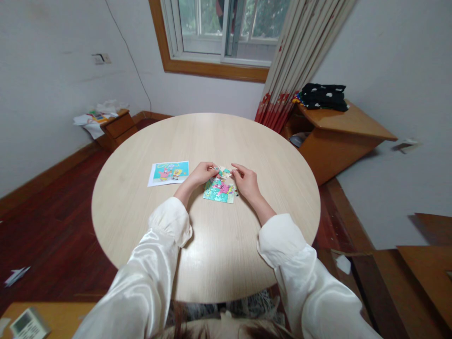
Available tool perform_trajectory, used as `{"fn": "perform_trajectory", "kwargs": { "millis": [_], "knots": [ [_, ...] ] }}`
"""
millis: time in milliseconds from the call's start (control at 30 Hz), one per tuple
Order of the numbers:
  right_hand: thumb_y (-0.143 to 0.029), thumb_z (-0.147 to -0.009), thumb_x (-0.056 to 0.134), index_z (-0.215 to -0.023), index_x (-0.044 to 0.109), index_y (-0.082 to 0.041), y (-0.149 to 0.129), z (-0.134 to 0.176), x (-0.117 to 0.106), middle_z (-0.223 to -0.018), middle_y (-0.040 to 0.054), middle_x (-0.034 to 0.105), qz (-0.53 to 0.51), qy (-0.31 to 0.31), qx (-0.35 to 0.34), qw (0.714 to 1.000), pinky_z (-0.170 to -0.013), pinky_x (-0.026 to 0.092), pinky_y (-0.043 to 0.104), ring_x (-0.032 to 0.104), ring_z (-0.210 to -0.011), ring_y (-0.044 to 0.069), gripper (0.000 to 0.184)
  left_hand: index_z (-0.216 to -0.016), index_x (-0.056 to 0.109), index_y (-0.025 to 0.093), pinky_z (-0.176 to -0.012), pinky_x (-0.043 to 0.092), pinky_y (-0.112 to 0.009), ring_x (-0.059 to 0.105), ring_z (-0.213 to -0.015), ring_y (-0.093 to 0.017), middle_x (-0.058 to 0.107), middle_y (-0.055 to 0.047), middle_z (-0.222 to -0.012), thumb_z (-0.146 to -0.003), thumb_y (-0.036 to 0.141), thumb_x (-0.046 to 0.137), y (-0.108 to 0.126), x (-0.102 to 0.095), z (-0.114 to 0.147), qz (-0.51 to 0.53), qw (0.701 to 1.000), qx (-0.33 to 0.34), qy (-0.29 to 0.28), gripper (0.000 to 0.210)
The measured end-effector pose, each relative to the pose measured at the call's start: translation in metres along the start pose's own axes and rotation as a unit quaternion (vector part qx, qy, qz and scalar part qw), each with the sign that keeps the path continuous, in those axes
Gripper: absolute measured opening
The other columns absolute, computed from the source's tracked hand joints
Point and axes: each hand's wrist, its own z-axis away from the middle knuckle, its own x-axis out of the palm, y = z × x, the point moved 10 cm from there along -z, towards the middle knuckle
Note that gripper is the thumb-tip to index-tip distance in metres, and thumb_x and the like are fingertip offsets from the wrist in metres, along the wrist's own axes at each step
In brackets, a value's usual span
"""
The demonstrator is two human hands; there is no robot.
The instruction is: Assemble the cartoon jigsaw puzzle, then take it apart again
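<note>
A partly assembled jigsaw puzzle, turquoise with a pink figure, lies on the round table between my hands. Loose puzzle pieces cluster along its far edge, and a few more lie by its right side. My left hand reaches over the upper left corner, its fingertips closed on a small puzzle piece. At the upper right, my right hand has its index finger stretched out, while its thumb and another finger pinch at a puzzle piece, partly hidden. Left of the puzzle lies a printed picture with cartoon figures.
The pale round table fills the middle. Behind it are a window and a curtain. A wooden cabinet with dark cloth stands at right, a small drawer unit at left. A small white device sits at lower left.
</note>
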Motion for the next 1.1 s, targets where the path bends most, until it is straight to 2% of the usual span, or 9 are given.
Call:
{"fn": "perform_trajectory", "kwargs": {
  "millis": [167,267,333,433,533,667,800,967,1100],
  "knots": [
    [-0.027,-0.086,0.051,-0.106,0.070,-0.020,-0.008,0.001,0.004,-0.097,0.0081,0.074,0.054,-0.027,-0.034,0.998,-0.089,0.048,0.039,0.067,-0.091,0.021,0.029,-0.069,0.060,0.012,-0.059,0.040,-0.022,0.056,-0.055,-0.010,0.065,-0.001,-0.059,-0.078,0.010,0.061,0.002,0.001,0.001,0.011,1.000,0.003,-0.006,0.010],
    [-0.025,-0.088,0.048,-0.106,0.070,-0.021,-0.014,0.001,-0.003,-0.111,0.0084,0.071,0.136,0.002,-0.043,0.990,-0.102,0.036,0.047,0.061,-0.108,0.024,0.029,-0.069,0.060,0.013,-0.059,0.041,-0.022,0.056,-0.055,-0.010,0.065,-0.002,-0.059,-0.078,0.013,0.062,0.002,0.002,0.002,0.019,1.000,0.003,-0.009,0.010],
    [-0.026,-0.088,0.048,-0.106,0.070,-0.020,-0.018,0.001,-0.004,-0.115,0.0090,0.069,0.174,0.014,-0.052,0.983,-0.104,0.030,0.050,0.057,-0.113,0.025,0.029,-0.068,0.060,0.013,-0.059,0.041,-0.022,0.056,-0.055,-0.010,0.065,-0.002,-0.059,-0.078,0.014,0.062,0.003,0.003,0.003,0.023,1.000,0.003,-0.012,0.010],
    [-0.033,-0.087,0.055,-0.103,0.070,-0.021,-0.023,0.004,0.004,-0.111,0.0090,0.071,0.176,-0.011,-0.061,0.982,-0.101,0.032,0.046,0.060,-0.107,0.025,0.025,-0.067,0.060,0.013,-0.060,0.041,-0.023,0.056,-0.055,-0.011,0.065,-0.002,-0.060,-0.077,0.016,0.064,0.005,0.005,0.004,0.029,0.999,0.007,-0.022,0.011],
    [-0.034,-0.083,0.061,-0.088,0.072,-0.022,-0.024,0.006,0.015,-0.099,0.0073,0.073,0.188,-0.044,-0.065,0.979,-0.096,0.035,0.043,0.062,-0.099,0.024,0.017,-0.067,0.061,0.013,-0.062,0.042,-0.023,0.057,-0.056,-0.011,0.065,-0.001,-0.060,-0.075,0.017,0.066,0.007,0.008,0.004,0.033,0.999,0.010,-0.031,0.010],
    [-0.030,-0.084,0.059,-0.077,0.071,-0.022,-0.022,0.007,0.022,-0.090,0.0054,0.073,0.201,-0.066,-0.060,0.976,-0.089,0.038,0.039,0.062,-0.092,0.022,0.016,-0.066,0.062,0.012,-0.058,0.041,-0.022,0.055,-0.055,-0.010,0.065,-0.001,-0.058,-0.074,0.016,0.066,0.005,0.010,0.002,0.034,0.999,0.004,-0.031,0.010],
    [-0.027,-0.085,0.058,-0.077,0.069,-0.021,-0.026,0.008,0.018,-0.090,0.0059,0.072,0.236,-0.048,-0.070,0.968,-0.087,0.035,0.039,0.060,-0.093,0.023,0.015,-0.064,0.059,0.013,-0.054,0.040,-0.021,0.054,-0.050,-0.009,0.065,-0.002,-0.057,-0.075,0.016,0.066,-0.002,0.008,0.001,0.034,0.999,-0.015,-0.021,0.013],
    [-0.026,-0.085,0.058,-0.077,0.069,-0.020,-0.033,0.009,0.008,-0.092,0.0084,0.072,0.283,-0.008,-0.083,0.956,-0.088,0.029,0.042,0.057,-0.098,0.025,0.015,-0.066,0.051,0.015,-0.056,0.044,-0.024,0.059,-0.052,-0.012,0.067,-0.003,-0.058,-0.081,0.013,0.060,-0.011,0.003,0.001,0.047,0.998,-0.042,-0.001,0.017],
    [-0.031,-0.090,0.052,-0.087,0.072,-0.020,-0.029,0.008,0.007,-0.099,0.0107,0.073,0.294,-0.017,-0.068,0.953,-0.090,0.028,0.044,0.056,-0.102,0.027,0.023,-0.065,0.053,0.014,-0.056,0.042,-0.024,0.059,-0.053,-0.012,0.068,-0.005,-0.061,-0.082,0.013,0.061,-0.012,0.002,0.002,0.050,0.998,-0.043,0.001,0.018]
  ]
}}
